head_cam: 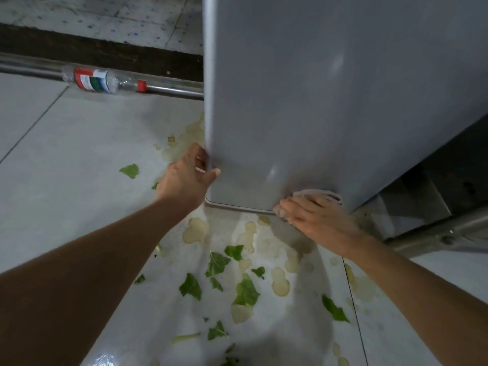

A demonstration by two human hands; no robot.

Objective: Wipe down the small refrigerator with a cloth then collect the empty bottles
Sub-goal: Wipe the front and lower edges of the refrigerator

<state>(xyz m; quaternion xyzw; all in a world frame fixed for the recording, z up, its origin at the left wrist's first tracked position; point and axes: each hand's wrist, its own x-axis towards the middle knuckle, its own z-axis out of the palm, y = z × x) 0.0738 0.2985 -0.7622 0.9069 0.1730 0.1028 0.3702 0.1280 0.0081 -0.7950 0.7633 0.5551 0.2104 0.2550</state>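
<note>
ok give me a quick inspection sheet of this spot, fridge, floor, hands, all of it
surface: pale tiled floor, wet yellowish puddles
job's things: grey refrigerator; cloth at its lower edge; bottle with red cap lying by a metal rail
clutter: torn green leaves scattered on the tiles
grippers: left hand grips the refrigerator's lower corner; right hand presses the cloth flat
cables: nothing seen
surroundings: speckled floor beyond the rail; dark metal frame at right

The tall grey metal refrigerator (330,101) stands on the pale tiled floor (66,180), filling the upper right. Left hand (184,175) is on its lower left edge; right hand (317,220) presses a crumpled pinkish cloth (320,194) against its bottom right corner. A clear plastic bottle with a red cap (103,80) lies on its side well off to the left, against a metal floor rail (171,89). Torn green leaf scraps (245,289) are scattered in front of the fridge, between both arms.
</note>
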